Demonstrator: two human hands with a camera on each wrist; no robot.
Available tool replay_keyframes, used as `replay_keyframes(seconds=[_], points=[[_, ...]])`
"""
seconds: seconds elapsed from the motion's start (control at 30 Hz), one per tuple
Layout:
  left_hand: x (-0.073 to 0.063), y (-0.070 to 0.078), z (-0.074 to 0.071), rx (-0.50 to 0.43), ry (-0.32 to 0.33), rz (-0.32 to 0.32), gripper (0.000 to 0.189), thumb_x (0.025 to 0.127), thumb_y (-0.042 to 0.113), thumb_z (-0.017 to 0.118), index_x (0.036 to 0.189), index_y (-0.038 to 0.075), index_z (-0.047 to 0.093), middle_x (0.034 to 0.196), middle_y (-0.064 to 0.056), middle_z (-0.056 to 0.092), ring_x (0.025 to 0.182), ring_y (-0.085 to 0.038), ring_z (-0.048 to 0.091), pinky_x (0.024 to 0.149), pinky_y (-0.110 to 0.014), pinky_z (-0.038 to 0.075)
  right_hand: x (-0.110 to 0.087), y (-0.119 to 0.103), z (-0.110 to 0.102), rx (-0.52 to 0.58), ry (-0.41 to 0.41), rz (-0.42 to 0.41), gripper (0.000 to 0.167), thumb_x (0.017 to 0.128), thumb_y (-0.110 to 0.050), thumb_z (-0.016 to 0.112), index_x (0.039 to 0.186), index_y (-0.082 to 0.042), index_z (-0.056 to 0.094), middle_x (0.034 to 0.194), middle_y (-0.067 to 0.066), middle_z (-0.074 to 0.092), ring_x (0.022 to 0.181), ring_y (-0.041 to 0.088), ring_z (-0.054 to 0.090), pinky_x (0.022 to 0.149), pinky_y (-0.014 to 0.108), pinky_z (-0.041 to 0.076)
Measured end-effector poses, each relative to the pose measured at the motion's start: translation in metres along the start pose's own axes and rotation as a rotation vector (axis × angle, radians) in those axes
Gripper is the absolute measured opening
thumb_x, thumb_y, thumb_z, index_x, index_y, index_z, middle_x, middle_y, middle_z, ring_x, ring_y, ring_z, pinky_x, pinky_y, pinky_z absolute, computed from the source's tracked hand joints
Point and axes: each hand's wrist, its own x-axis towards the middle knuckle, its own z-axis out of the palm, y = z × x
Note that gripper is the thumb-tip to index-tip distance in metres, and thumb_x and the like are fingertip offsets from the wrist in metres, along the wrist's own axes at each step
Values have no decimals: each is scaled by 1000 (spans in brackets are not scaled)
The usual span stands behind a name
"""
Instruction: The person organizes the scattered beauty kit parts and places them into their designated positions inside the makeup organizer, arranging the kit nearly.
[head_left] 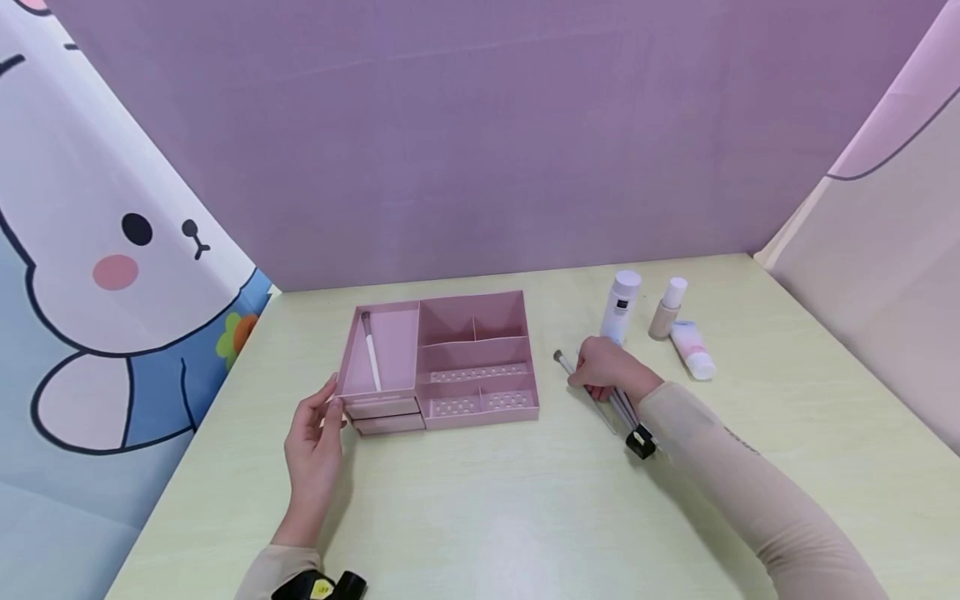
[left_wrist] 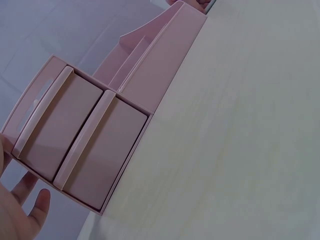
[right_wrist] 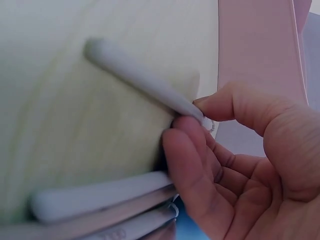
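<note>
In the head view, my right hand (head_left: 611, 367) pinches a slim makeup brush (head_left: 602, 414) between thumb and fingertips, its dark bristle end pointing toward the organizer. The right wrist view shows its pale handle (right_wrist: 142, 82) tilted above the tabletop. Several more brushes (right_wrist: 100, 197) lie close together beneath that hand. My left hand (head_left: 313, 442) touches the front left corner of the pink desk organizer (head_left: 480, 343), its fingers loosely extended along the side. Two closed drawers (left_wrist: 102, 145) face the left wrist camera. One white-handled brush (head_left: 372, 358) lies in the organizer's left top tray.
Behind my right hand stand a white bottle (head_left: 621, 304) with a lilac cap and a beige bottle (head_left: 664, 317) with a white cap. A pink and white tube (head_left: 693, 350) lies beside them. A purple backdrop (head_left: 510, 150) rises behind the pale wooden table (head_left: 465, 517).
</note>
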Motion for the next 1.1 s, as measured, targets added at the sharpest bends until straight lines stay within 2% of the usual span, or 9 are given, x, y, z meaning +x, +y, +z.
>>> replay_keyframes(seconds=[0.23, 0.5, 0.73, 1.1], points=[[0, 1, 0, -8, 3, 7, 28, 103, 4, 51, 130, 0, 59, 137, 2, 61, 92, -1, 59, 78, -14, 51, -1, -3, 0, -26, 0, -6, 12, 83, -8, 66, 73, -2, 62, 58, 7, 58, 48, 15, 58, 46, 28, 54], [1, -2, -1, 9, 0, -2, 28, 104, 6, 50, 131, 1, 58, 138, 1, 60, 94, -3, 58, 78, -14, 51, 0, -1, 0, -25, 0, -11, 16, 89, -13, 65, 77, -3, 60, 63, 8, 59, 50, 16, 58, 47, 29, 54], [2, -3, -1, 15, 4, 8, 29, 104, 7, 51, 131, 2, 58, 137, 1, 61, 91, -3, 58, 78, -16, 52, -4, 0, -3, 54, 8, -53, 15, 92, -12, 62, 81, -2, 59, 65, 8, 59, 52, 18, 59, 49, 31, 56], [1, -2, 0, 10, 0, 19, 26, 104, 6, 51, 128, -2, 58, 139, -4, 60, 93, -3, 58, 77, -15, 52, -14, -7, -18, 165, 89, -146, 15, 94, -11, 58, 90, 3, 60, 57, 8, 60, 47, 20, 61, 52, 41, 59]])
